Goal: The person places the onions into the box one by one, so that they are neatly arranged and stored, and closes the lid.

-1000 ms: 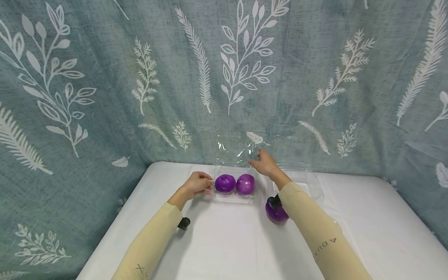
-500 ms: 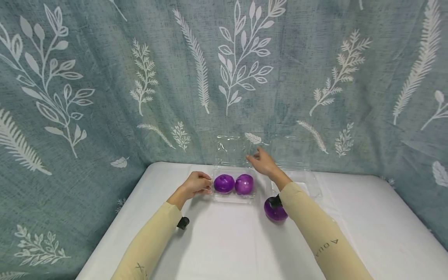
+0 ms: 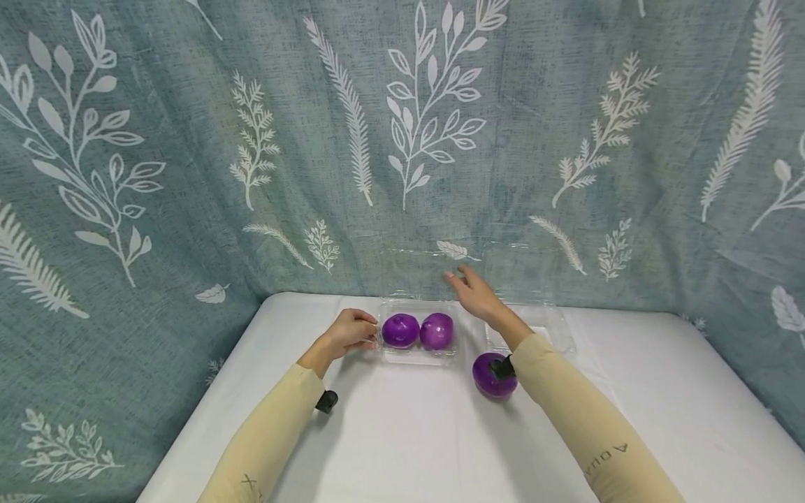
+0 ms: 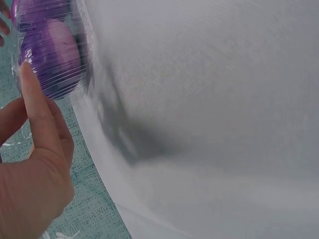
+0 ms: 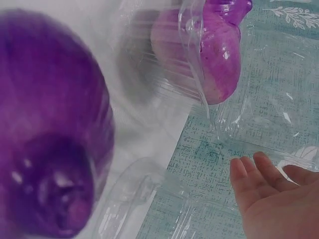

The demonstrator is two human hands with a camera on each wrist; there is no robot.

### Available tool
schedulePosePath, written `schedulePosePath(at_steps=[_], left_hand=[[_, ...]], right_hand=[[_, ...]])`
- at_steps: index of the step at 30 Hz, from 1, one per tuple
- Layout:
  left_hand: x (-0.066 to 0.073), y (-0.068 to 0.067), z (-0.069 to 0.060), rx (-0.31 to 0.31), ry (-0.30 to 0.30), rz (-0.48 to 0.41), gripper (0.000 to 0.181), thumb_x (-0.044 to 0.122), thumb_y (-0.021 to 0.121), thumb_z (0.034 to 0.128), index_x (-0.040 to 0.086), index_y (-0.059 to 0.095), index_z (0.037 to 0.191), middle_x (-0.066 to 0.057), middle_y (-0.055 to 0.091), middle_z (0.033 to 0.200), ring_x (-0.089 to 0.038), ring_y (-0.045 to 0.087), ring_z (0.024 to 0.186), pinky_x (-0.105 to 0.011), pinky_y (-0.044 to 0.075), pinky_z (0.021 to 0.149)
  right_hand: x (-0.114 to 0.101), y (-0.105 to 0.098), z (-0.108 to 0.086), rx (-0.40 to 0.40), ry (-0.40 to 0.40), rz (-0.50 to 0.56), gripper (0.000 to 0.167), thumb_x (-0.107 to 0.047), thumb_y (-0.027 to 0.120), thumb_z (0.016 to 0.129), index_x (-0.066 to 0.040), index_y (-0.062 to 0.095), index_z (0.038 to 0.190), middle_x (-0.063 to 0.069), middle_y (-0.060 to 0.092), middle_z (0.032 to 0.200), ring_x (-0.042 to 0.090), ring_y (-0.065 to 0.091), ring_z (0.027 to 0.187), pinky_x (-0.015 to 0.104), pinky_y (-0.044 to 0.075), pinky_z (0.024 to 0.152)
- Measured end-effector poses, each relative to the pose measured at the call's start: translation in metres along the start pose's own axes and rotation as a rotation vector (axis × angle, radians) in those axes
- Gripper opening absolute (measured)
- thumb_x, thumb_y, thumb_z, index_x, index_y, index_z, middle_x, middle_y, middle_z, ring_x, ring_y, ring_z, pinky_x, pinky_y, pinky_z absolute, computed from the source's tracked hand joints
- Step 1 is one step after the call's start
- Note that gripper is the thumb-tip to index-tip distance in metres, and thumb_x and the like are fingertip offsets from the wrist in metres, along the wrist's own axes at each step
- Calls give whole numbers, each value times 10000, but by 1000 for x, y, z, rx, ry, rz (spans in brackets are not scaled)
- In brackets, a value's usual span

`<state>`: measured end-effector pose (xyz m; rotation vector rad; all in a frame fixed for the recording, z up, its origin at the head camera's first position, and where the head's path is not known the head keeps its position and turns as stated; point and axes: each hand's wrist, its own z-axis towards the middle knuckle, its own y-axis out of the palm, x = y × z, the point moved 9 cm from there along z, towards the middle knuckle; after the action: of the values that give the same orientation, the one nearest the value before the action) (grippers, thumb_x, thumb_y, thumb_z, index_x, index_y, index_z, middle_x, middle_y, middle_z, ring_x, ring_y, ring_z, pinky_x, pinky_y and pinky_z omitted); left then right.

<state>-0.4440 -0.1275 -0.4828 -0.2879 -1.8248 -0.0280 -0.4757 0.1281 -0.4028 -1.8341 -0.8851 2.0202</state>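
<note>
Two purple onions (image 3: pixel 400 330) sit side by side in a clear plastic clamshell container (image 3: pixel 418 358), its lid (image 3: pixel 415 276) standing up at the back. At the container's left end my left hand (image 3: pixel 352 331) holds the side between thumb and fingers; the left wrist view shows a fingertip (image 4: pixel 26 69) on the ribbed wall. My right hand (image 3: pixel 476 295) is raised by the lid's right edge with fingers spread, palm showing in the right wrist view. Whether it touches the lid, I cannot tell. A third purple onion (image 3: pixel 492 377) lies on the table below my right forearm.
A second clear container (image 3: pixel 562 335) stands open to the right, partly behind my right wrist, its lid (image 3: pixel 522 269) upright. A leaf-patterned curtain (image 3: pixel 314 140) hangs along the back and sides of the white table (image 3: pixel 402 440). Black camera mounts are on both wrists.
The view has shifted slightly. My right hand has turned a little, and the left container's lid has lost its glare and its top edge sits a bit lower. My left hand stays at the container.
</note>
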Motion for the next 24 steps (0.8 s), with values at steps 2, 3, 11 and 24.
schedulePosePath(at_steps=[2, 3, 11, 24], left_hand=[[1, 0, 0, 1, 2, 0, 344, 2, 600, 1001, -140, 530, 1307, -135, 601, 988, -174, 606, 807, -253, 623, 693], [1, 0, 0, 1, 5, 2, 341, 3, 599, 1001, -139, 531, 1304, -134, 601, 988, -173, 605, 807, -253, 623, 694], [2, 0, 0, 0, 8, -11, 330, 2, 605, 995, -134, 542, 1289, -147, 609, 999, -172, 607, 803, -260, 626, 700], [1, -1, 1, 4, 11, 0, 278, -3, 601, 992, -113, 566, 1245, -135, 606, 984, -182, 608, 814, -276, 630, 718]], right_hand=[[-1, 0, -1, 1, -9, 15, 754, -538, 286, 1095, 6, 197, 1609, 269, 346, 1587, 443, 337, 1462, 611, 321, 1188], [-1, -1, -3, 2, -11, 20, 741, -532, 265, 1099, 12, 223, 1600, 268, 352, 1582, 445, 332, 1464, 610, 312, 1193], [3, -3, -9, 7, 20, 121, 727, -503, 157, 1110, 49, 308, 1558, 285, 404, 1539, 464, 380, 1426, 571, 343, 1190], [5, -5, -16, 11, 22, 111, 782, -507, 113, 1108, 110, 441, 1458, 302, 471, 1475, 448, 415, 1402, 546, 390, 1167]])
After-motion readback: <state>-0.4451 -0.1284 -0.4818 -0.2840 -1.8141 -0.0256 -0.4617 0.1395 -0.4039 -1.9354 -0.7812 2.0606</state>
